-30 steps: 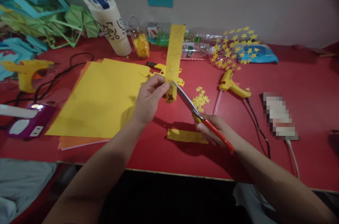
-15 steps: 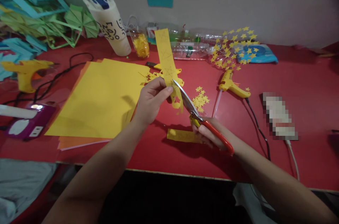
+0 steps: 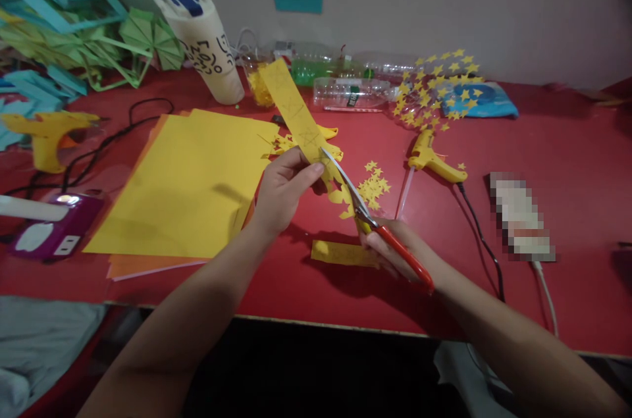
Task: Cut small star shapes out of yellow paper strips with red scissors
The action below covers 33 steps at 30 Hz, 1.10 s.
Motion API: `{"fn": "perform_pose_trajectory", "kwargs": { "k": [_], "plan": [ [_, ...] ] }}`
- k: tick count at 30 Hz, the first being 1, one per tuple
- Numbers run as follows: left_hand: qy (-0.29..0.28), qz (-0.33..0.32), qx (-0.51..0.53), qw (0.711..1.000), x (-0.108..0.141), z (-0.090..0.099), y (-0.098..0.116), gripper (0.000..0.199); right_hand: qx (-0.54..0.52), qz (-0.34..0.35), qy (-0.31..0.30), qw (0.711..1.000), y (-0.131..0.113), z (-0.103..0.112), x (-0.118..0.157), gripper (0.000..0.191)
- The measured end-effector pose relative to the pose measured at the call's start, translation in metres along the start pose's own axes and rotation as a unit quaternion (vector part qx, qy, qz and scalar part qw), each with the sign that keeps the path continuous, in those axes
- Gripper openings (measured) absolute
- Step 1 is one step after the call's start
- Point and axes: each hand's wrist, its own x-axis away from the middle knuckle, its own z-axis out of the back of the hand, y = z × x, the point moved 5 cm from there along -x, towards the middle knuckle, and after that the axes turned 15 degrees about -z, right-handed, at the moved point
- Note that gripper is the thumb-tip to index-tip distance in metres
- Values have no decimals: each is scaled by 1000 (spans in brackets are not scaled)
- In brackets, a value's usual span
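Observation:
My left hand (image 3: 286,186) pinches a yellow paper strip (image 3: 292,108) with stars drawn on it in dark line. The strip leans up and to the left, and its cut lower end hangs in ragged pieces. My right hand (image 3: 390,243) is closed around the handles of red-handled scissors (image 3: 402,253). Their blades point up and left, with the tips at the strip beside my left thumb. Below my hands a second yellow strip (image 3: 340,253) lies on the red table. A small heap of cut paper stars (image 3: 374,186) is just beyond the scissors.
Yellow sheets (image 3: 182,187) are stacked on the left. A yellow glue gun (image 3: 437,164) with a black cord lies right; another glue gun (image 3: 47,135) is far left. Behind stand a white tumbler (image 3: 202,43), plastic bottles (image 3: 353,93) and a star-covered clear object (image 3: 419,99).
The strip has tilted further left in my left hand. Its cut lower pieces have swung toward the scissors, while both hands stay nearly in place.

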Motion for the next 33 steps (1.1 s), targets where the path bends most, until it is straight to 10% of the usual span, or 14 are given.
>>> {"fn": "perform_pose_trajectory", "kwargs": {
  "k": [33],
  "plan": [
    [44, 19, 6, 999, -6, 5, 4, 16, 34, 7, 49, 998, -6, 10, -2, 55]
  ]
}}
